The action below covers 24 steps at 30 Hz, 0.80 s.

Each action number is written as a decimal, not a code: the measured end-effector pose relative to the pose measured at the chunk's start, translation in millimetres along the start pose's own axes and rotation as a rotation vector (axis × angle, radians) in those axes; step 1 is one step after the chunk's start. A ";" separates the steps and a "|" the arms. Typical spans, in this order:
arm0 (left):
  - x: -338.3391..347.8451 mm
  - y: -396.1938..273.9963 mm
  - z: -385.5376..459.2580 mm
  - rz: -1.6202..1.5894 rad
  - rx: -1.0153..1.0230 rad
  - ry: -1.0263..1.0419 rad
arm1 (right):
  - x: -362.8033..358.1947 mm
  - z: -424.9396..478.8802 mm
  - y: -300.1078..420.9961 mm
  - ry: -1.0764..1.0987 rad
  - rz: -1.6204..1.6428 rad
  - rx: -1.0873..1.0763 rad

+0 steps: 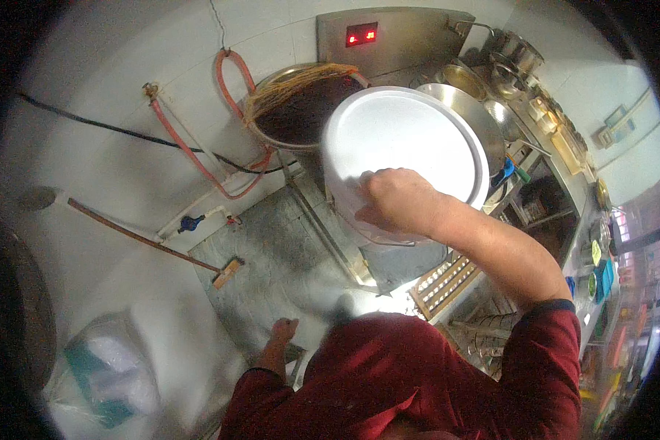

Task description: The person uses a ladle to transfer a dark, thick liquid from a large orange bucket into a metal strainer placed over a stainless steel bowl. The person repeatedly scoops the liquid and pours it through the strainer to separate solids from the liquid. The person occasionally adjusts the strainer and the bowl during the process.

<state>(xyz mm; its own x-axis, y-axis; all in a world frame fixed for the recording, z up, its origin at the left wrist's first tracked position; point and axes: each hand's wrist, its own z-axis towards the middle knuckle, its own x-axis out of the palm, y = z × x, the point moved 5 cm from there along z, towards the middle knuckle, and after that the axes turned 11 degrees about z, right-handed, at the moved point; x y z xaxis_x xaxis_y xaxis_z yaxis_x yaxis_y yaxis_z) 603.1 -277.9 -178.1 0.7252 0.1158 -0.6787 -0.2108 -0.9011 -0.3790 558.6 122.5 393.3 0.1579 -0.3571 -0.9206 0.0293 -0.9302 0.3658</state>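
A round white lid fills the upper middle of the view, on or over a pale bucket with a thin wire handle. My right hand is curled at the lid's near left edge; its fingertips are hidden, and whether it grips the rim or the handle below is unclear. Low at my side, away from the bucket, is my left hand, its fingers loosely curled and holding nothing visible. Behind the lid stands a large metal pot of dark contents, with a fibrous, straw-coloured bundle along its rim.
A wide metal pan lies right of the lid. A slatted wooden piece is below it. A long-handled brush leans over the floor at left. A red hose hangs on the wall, and a plastic bag lies lower left.
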 end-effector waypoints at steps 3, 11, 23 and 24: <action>-72.8 -57.8 12.3 -0.116 -0.088 -0.157 | -14.6 -13.1 -13.6 -0.116 0.057 0.018; -387.5 -343.0 -26.9 -0.808 0.356 -0.378 | -33.0 -126.3 -254.7 -0.720 0.480 0.758; -418.3 -469.1 -0.9 -0.887 0.396 -0.009 | 19.7 -127.2 -225.7 -0.920 1.799 0.696; -417.2 -470.2 -8.4 -0.900 0.414 -0.074 | 22.9 -135.8 -229.3 -0.927 1.764 0.706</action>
<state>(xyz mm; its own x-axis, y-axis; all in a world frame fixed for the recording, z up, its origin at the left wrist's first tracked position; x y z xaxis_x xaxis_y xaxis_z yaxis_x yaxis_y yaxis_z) 405.1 93.9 288.5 0.6877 0.7233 -0.0627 0.1752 -0.2491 -0.9525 689.5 339.2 306.9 -0.8280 -0.4013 0.3916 0.1114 0.5667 0.8163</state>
